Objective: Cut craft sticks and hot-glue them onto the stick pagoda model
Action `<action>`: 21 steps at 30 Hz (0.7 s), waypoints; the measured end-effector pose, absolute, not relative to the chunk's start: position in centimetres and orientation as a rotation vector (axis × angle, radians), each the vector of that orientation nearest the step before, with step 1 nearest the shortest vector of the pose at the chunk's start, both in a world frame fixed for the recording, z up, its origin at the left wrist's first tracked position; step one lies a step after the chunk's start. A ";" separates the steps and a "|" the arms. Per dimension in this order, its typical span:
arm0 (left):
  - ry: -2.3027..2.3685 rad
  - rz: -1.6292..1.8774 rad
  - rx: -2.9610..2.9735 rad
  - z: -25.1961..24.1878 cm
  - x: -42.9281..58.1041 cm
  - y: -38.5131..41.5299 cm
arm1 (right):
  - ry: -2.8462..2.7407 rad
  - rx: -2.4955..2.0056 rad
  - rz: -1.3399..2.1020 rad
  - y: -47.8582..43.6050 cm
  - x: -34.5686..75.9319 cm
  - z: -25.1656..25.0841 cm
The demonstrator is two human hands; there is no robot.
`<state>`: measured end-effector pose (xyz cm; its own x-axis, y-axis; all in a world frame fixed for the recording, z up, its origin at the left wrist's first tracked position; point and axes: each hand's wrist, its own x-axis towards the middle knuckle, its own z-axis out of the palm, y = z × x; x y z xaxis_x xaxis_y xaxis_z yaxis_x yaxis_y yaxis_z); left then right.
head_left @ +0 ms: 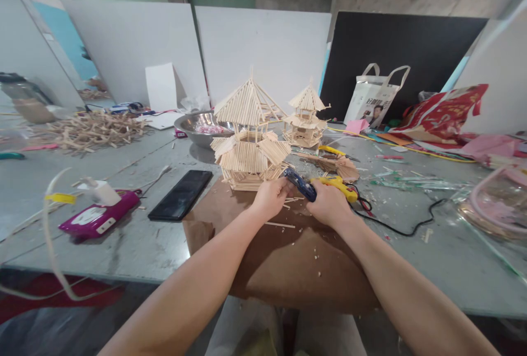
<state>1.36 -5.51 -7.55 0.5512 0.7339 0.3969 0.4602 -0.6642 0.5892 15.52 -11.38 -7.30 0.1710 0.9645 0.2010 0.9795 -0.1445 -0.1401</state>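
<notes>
A two-tier pavilion model of thin wooden sticks (252, 155) stands on a brown sheet (304, 268) in front of me. My right hand (328, 202) is closed around a blue hand tool (302, 184) that looks like pliers, its tip pointing left. Close to that tip and the model's lower right corner, my left hand (272, 198) has its fingers pinched together; what they hold, if anything, is too small to make out. Just beyond my right hand lies a yellow tool (340, 185) with a black cord, probably a glue gun. A loose stick (280, 225) lies on the sheet below my hands.
Behind stands a second, smaller pavilion (305, 120), with a metal bowl (197, 128) to its left. A phone (181, 195) and a purple power strip (101, 216) lie at left, near a stick pile (99, 132). A white bag (373, 98) stands at back right.
</notes>
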 end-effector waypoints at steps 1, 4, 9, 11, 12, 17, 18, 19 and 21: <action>0.964 0.890 2.370 -7.6 1.4 -5.5 | -1.881 -2.206 -0.096 -11.4 15.5 -7.3; 0.965 0.890 2.366 -7.6 1.4 -5.5 | -1.884 -2.204 -0.103 -11.4 15.6 -7.3; 0.991 0.882 2.359 -7.5 1.4 -5.6 | -1.880 -2.208 -0.118 -11.4 15.6 -7.5; 0.990 0.885 2.362 -7.5 1.4 -5.6 | -1.883 -2.216 -0.108 -11.3 15.5 -7.4; 0.992 0.886 2.364 -7.5 1.4 -5.5 | -1.882 -2.223 -0.103 -11.3 15.5 -7.4; 0.995 0.874 2.375 -7.5 1.4 -5.5 | -1.878 -2.245 -0.086 -11.3 15.5 -7.2; 0.995 0.872 2.375 -7.5 1.4 -5.5 | -1.879 -2.250 -0.079 -11.3 15.5 -7.2; 0.994 0.870 2.373 -7.5 1.4 -5.5 | -1.877 -2.258 -0.073 -11.3 15.5 -7.2; 0.994 0.864 2.369 -7.5 1.4 -5.5 | -1.877 -2.268 -0.063 -11.4 15.4 -7.1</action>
<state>1.42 -5.46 -7.50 0.5493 0.7449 0.3786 0.4781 -0.6518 0.5887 15.44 -11.35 -7.14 0.1947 0.9682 0.1574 0.9765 -0.1763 -0.1237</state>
